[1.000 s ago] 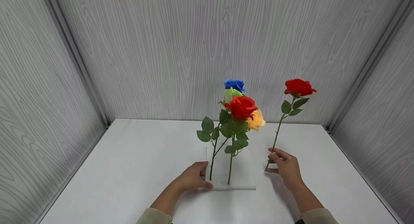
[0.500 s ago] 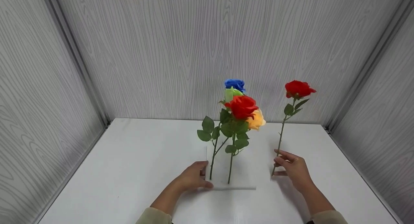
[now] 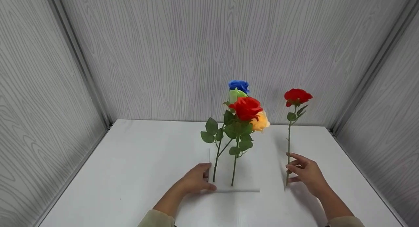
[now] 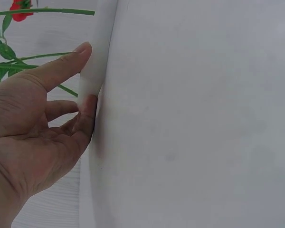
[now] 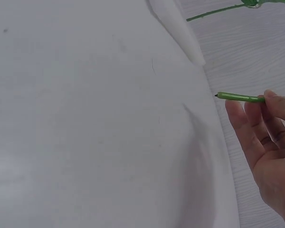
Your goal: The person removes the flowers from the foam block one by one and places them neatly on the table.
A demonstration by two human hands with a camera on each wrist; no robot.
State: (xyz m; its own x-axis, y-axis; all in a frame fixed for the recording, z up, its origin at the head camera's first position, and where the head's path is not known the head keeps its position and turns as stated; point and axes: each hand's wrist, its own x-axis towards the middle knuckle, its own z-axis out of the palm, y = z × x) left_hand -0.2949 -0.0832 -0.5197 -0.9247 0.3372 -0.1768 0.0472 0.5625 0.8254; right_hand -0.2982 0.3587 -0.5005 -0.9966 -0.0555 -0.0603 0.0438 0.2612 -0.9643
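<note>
My right hand [image 3: 306, 174] pinches the lower stem of a red rose [image 3: 297, 96], held almost upright to the right. In the right wrist view the cut end of its green stem [image 5: 240, 97] sticks out past the fingers, off the table. My left hand [image 3: 196, 179] holds the front left corner of a flat white base [image 3: 239, 190], thumb and fingers on its edges. Rising from that base are another red rose [image 3: 247, 108], a blue rose [image 3: 239, 85], a pale green rose [image 3: 236, 94] and an orange-yellow rose [image 3: 261, 121]. Some stems are hidden behind leaves.
A white tabletop [image 3: 140, 155] lies under everything. Grey wood-grain panels stand at the back [image 3: 163, 56], the left [image 3: 32, 105] and the right [image 3: 386, 105]. The blooms on the base lean together and overlap.
My right hand has moved right and toward me with the red rose; its bloom is lower and its stem straighter. The left hand and the base stay in place.
</note>
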